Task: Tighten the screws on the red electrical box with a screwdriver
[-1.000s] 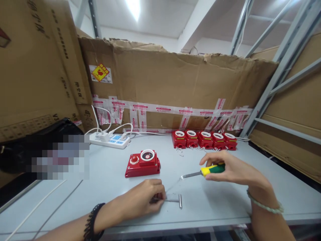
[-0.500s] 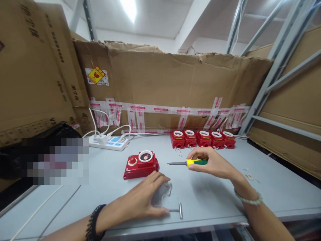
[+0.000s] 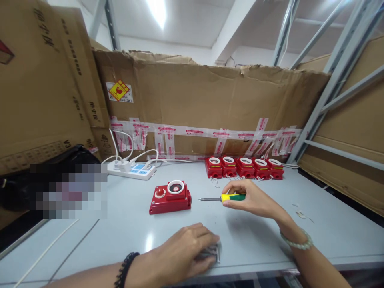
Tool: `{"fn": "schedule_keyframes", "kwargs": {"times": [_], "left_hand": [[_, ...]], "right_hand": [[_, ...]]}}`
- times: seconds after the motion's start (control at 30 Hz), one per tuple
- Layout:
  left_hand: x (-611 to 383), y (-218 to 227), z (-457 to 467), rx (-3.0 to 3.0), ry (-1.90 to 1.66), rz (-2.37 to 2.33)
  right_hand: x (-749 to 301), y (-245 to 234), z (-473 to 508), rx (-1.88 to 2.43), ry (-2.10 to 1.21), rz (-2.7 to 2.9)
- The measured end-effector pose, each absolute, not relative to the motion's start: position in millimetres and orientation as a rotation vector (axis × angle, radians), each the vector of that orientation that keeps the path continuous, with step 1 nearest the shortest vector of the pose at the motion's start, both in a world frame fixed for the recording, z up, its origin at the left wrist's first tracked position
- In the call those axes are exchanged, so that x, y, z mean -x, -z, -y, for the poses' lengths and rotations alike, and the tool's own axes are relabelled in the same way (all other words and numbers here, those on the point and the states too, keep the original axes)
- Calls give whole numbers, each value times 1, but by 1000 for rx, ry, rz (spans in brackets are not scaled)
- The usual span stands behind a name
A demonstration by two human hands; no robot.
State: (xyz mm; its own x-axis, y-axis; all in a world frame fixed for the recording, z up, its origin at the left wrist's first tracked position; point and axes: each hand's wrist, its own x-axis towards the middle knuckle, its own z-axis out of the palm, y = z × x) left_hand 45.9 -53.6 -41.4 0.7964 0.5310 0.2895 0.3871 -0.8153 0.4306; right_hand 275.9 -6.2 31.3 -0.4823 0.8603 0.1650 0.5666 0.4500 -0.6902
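In my right hand (image 3: 244, 198) I hold a screwdriver (image 3: 232, 197) with a yellow and green handle, its shaft level and pointing left above the table. My left hand (image 3: 195, 248) is low at the front edge, its fingers curled around a T-handle wrench (image 3: 218, 254). Only the wrench's metal crossbar shows clearly past my fingertips; something greyish under the palm is mostly hidden. Beyond my left hand lies a red box (image 3: 170, 206) with a red knob and a white-ringed round part, touched by neither hand.
Several smaller red boxes (image 3: 246, 168) with white rings stand in a row at the back. A white power strip (image 3: 132, 170) with plugs is at back left, near a black bag (image 3: 69, 158). Scraps (image 3: 301, 215) lie at right. Cardboard (image 3: 192, 100) walls the back.
My left hand has moved right and toward the front edge, closing over the T-handle wrench and the pale crinkled thing beside it. My right hand still holds the screwdriver, nearly unmoved.
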Motion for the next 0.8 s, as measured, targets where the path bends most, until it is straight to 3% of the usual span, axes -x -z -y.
{"fn": "schedule_keyframes", "kwargs": {"times": [0.17,0.27,0.4,0.8], "left_hand": [[-15,12,24,-2683,-1001,-990],[17,1,-3,-2686,-854,-1256],[41,11,-24,-2594,-512,-1287],[22,34,-12,-2313,-833,-1043]], "right_hand": [[-275,-26,1,1226,-688,2158],[-275,-25,-1,1253,-679,2116],[-273,-25,-3,1228,-941,2048],[-270,-35,-6,1092,-1183,1539]]}}
